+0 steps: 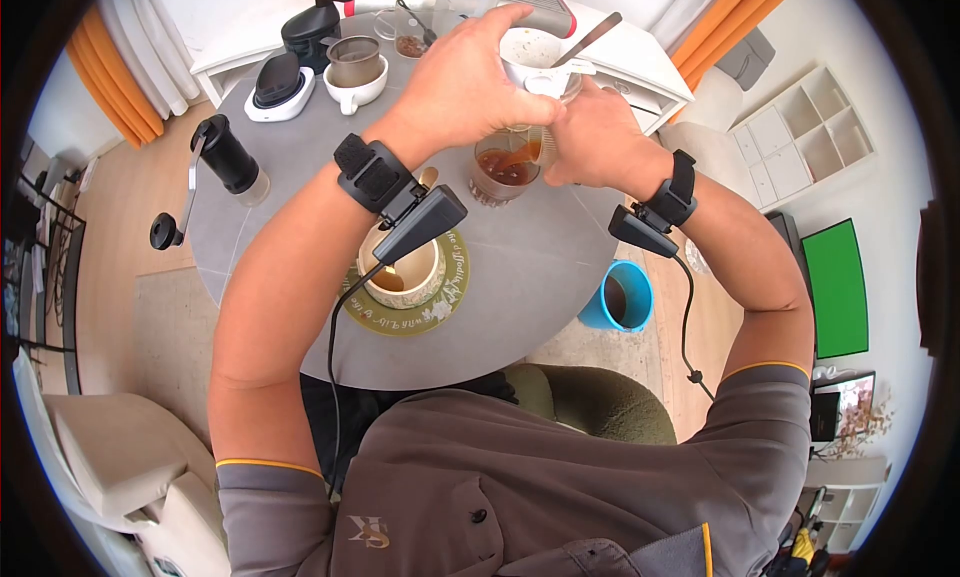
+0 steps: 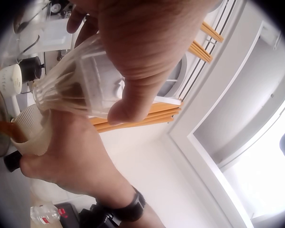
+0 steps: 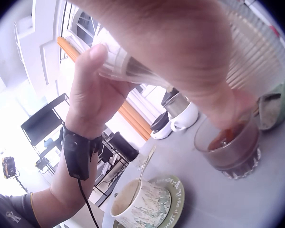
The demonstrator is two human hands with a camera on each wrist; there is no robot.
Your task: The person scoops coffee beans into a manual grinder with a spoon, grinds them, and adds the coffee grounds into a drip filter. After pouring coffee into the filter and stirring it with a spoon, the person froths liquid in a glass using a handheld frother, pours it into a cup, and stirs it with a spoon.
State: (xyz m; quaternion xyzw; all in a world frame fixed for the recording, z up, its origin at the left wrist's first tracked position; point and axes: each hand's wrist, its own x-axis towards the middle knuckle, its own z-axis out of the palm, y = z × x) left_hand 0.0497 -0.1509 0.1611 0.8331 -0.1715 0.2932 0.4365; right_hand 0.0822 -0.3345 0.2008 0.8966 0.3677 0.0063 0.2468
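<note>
My left hand (image 1: 470, 82) grips a clear fluted glass (image 2: 66, 90) near its top. A white paper-like liner (image 1: 530, 52) sits in that glass's mouth, and a spoon handle (image 1: 598, 35) slants up beside it. Just below, my right hand (image 1: 600, 142) holds a tilted, ribbed clear cup (image 2: 33, 126) by its side. Brown liquid (image 2: 4, 128) streams from the cup's lip into a drinking glass (image 3: 232, 152) on the table. Dark brown liquid stands in this lower glass too. Both hands are close together above it.
A green saucer (image 1: 455, 302) bears a patterned cup (image 1: 440, 272) with a spoon near the round grey table's (image 1: 520, 297) front. A hand grinder (image 1: 230, 157), a white cup (image 1: 350, 95) under a metal strainer, and a glass mug (image 1: 410, 37) stand around. A blue bin (image 1: 638, 277) is at right.
</note>
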